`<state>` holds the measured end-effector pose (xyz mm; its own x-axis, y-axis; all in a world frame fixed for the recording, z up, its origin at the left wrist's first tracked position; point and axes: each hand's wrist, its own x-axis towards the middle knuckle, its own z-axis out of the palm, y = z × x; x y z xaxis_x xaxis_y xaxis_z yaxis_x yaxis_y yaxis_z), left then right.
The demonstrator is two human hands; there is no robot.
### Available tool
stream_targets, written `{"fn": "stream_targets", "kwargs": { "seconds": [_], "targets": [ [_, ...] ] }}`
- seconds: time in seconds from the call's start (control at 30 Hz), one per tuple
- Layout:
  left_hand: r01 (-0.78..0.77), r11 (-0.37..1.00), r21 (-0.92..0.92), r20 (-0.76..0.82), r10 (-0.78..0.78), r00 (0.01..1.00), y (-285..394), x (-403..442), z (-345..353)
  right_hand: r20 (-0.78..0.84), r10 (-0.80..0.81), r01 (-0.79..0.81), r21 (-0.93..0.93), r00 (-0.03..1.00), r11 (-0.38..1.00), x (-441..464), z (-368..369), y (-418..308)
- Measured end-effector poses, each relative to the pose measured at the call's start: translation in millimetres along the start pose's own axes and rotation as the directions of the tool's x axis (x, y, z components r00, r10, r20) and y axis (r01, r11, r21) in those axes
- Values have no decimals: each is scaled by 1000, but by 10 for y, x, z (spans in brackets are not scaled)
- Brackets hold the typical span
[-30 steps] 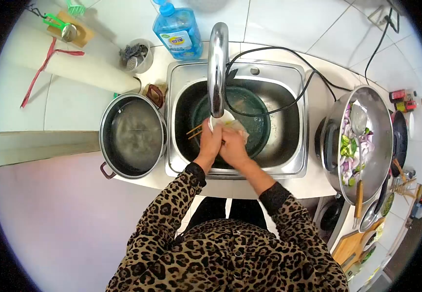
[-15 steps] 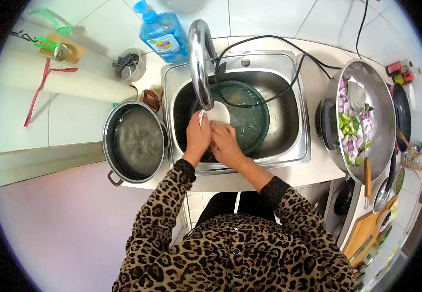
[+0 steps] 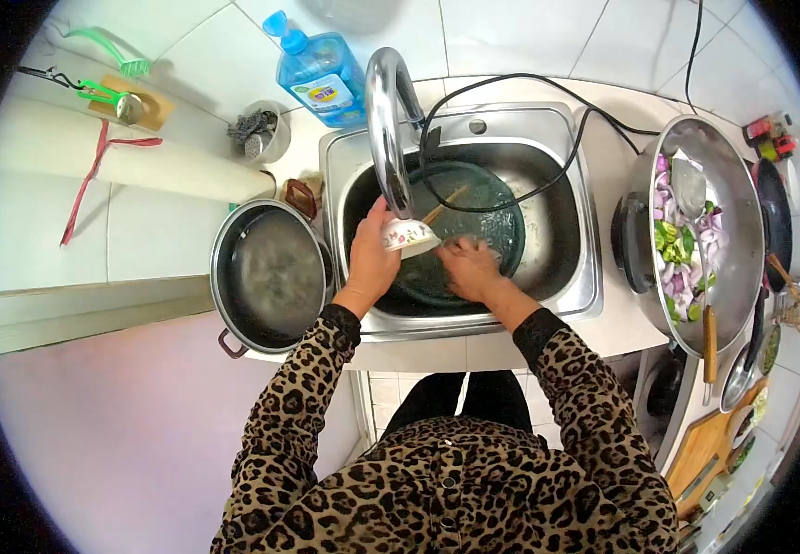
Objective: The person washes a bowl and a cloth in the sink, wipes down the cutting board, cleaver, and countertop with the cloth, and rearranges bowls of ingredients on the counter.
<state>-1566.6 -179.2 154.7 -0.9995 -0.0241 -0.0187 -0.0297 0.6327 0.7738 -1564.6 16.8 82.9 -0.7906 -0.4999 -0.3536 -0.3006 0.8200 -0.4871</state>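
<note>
My left hand (image 3: 372, 256) is closed on a small white bowl (image 3: 409, 238) with a floral pattern on its outside. The bowl is tilted, just below the spout of the chrome faucet (image 3: 389, 129). Down in the dark green basin (image 3: 427, 291) is my right hand (image 3: 470, 268), apart from the bowl. Water and blur hide its fingertips, so I cannot see whether it holds anything. The basin contains water and stands in the steel sink (image 3: 557, 245). Thin wooden sticks, like chopsticks (image 3: 444, 205), lean in the basin behind the bowl.
A pot of cloudy water (image 3: 275, 272) stands left of the sink. Behind are a blue soap bottle (image 3: 324, 83) and a cup with a scrubber (image 3: 266, 134). A black cable (image 3: 566, 152) loops over the sink. At right is a large pan (image 3: 727, 212) of cut vegetables.
My right hand has left the bowl and moved right, down into the basin. My left hand has tipped the bowl so its patterned outside shows. The chopstick-like sticks have come into sight.
</note>
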Motion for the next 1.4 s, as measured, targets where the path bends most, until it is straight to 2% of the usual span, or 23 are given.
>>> {"fn": "stream_targets", "kwargs": {
  "seconds": [0.03,0.1,0.17,0.2,0.23,0.3,0.33,0.37,0.43,0.5,0.53,0.63,0.7,0.8,0.87,0.9,0.97,1.03,1.1,1.23,1.3,1.37,1.4],
  "targets": [
    [-45,999,20,9,45,999,15,-12,-21,33,-147,150,-98,989,984,27,85,102],
    [-134,990,51,32,133,991,30,-48,-34,-61,-132,120,-172,989,978,77,200,268],
    [-206,976,74,16,205,979,-5,-79,-30,-153,71,-80,-54,986,995,140,248,399],
    [-227,970,85,74,221,972,32,-79,-43,-57,189,-188,23,980,982,192,153,392],
    [-242,967,85,122,231,965,81,-84,-51,-59,190,-189,19,980,982,172,87,355],
    [-259,964,62,162,247,955,189,-96,9,-263,140,29,549,954,836,57,-143,283],
    [-257,964,71,186,240,953,223,-96,30,-386,85,140,517,919,844,-66,-386,68],
    [-253,964,81,210,232,950,251,-98,59,-416,38,222,559,909,799,-167,-596,-117],
    [-277,957,88,205,254,945,313,-84,109,-434,-141,345,439,890,830,-310,-787,-358],
    [-250,968,31,108,245,963,416,-50,174,-455,-131,274,264,881,925,-382,-789,-596],
    [-118,990,-73,84,124,989,458,-33,202,-457,-130,274,265,880,925,-387,-800,-584],
    [-96,991,-90,27,99,995,520,-39,200,-454,-126,291,314,882,904,-321,-845,-472],
    [-65,993,-99,-17,63,998,499,-46,218,-461,-160,427,562,873,708,-297,-842,-337],
    [77,891,-448,-44,-108,993,524,-38,246,-395,-137,385,664,908,640,-280,-853,-250],
    [75,841,-536,-86,-143,986,619,-41,208,-289,-89,294,818,953,495,-329,-903,-254],
    [88,788,-610,-97,-185,978,666,-58,186,-288,-108,302,810,951,502,-351,-889,-274],
    [81,727,-682,-127,-227,965,736,-63,149,-248,21,239,950,968,201,-374,-833,-337],
    [121,484,-867,-91,-391,916,770,-71,120,-263,18,257,954,965,152,-373,-782,-431],
    [98,303,-948,-74,-510,857,831,-71,129,-221,90,236,947,971,-221,-350,-755,-564],
    [10,230,-973,-111,-509,854,647,-114,260,-157,145,201,906,977,-371,-308,-595,-669],
    [132,401,-906,-86,-482,872,546,-154,241,-94,147,141,928,985,-346,-245,-443,-496],
    [120,571,-812,-166,-423,891,278,-165,240,-43,7,42,992,999,117,-152,-354,-277],
    [143,615,-776,-188,-442,877,183,-158,214,-103,-33,108,908,994,405,-119,-341,-200]
  ]
}}
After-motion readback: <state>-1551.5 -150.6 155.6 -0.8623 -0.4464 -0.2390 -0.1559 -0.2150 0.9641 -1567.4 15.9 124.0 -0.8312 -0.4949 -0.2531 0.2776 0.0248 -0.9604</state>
